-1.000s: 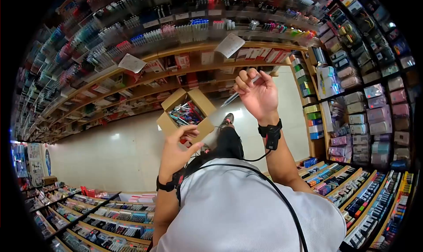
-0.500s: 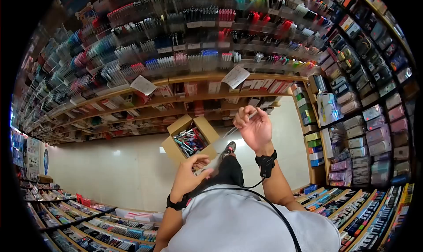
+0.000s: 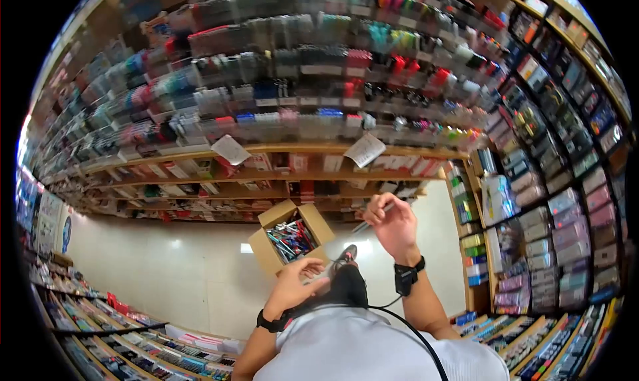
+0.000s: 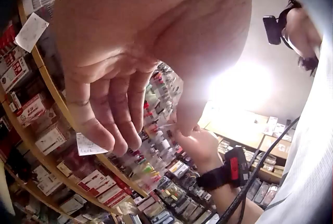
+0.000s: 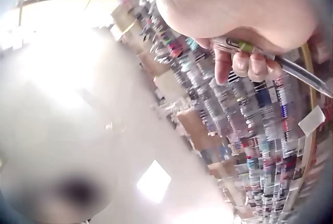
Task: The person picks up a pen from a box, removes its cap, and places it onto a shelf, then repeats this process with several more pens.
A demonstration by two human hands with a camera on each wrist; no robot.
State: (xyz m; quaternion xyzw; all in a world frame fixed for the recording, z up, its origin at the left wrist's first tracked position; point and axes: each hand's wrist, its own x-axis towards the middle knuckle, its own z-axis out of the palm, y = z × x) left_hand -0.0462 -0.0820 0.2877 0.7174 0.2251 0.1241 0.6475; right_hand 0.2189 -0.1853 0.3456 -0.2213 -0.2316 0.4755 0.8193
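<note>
My right hand (image 3: 398,229) is raised to the right of the open cardboard box and grips a slim pen. In the right wrist view the pen (image 5: 302,74) has a clear, greyish barrel and a green part, with fingers curled round it. My left hand (image 3: 291,289) hovers by the near side of the box with relaxed, slightly bent fingers. Nothing lies in its palm in the left wrist view. The cardboard box (image 3: 271,253) stands flaps-up, filled with a jumble of loose pens (image 3: 291,238) in several colours.
Racks of pens (image 3: 319,81) rise ahead, blurred, above wooden shelves (image 3: 286,175) of boxed goods. Two paper sheets (image 3: 364,150) hang at the shelf edge. Packaged items (image 3: 566,211) cover the right wall. A shoe (image 3: 347,252) rests on the pale floor (image 3: 200,274) beside the box.
The head view has tilted up, so the box, both hands and shelves sit lower in the frame. The right hand keeps its grip on the pen; the left hand stays by the box.
</note>
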